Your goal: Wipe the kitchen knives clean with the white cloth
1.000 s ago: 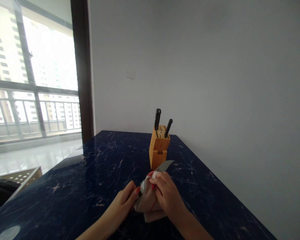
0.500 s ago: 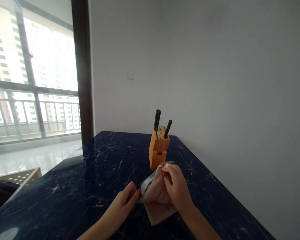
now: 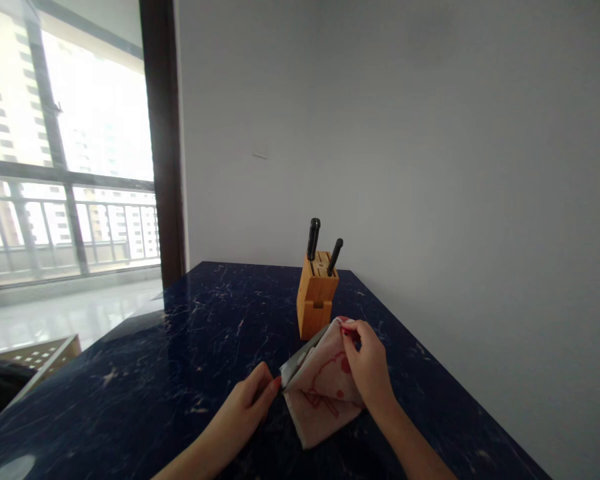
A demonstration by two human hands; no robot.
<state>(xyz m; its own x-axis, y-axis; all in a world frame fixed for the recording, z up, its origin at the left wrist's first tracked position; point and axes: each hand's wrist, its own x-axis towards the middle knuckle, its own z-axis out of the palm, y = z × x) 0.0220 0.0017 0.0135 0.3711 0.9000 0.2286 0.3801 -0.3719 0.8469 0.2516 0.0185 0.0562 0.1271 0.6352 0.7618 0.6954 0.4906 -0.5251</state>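
Note:
My left hand (image 3: 246, 403) is closed around the handle end of a knife, and the handle itself is mostly hidden by my fingers. The steel blade of the knife (image 3: 300, 357) points away to the upper right. A white cloth with a red print (image 3: 325, 383) is draped over the blade, covering its tip. My right hand (image 3: 370, 363) pinches the cloth near the tip end, and the cloth's lower corner hangs toward me. Just beyond the blade stands a wooden knife block (image 3: 316, 310) with two black-handled knives (image 3: 313, 239) in its slots.
The dark blue marbled table (image 3: 220, 313) reaches back to a pale wall (image 3: 405, 133). A chair with a perforated frame (image 3: 50, 357) stands off the left edge, with something black on it. Further left is a large window (image 3: 95, 133).
My right hand has slid the cloth up and right along the blade, and the tip that showed before is covered. The left hand has stayed almost still.

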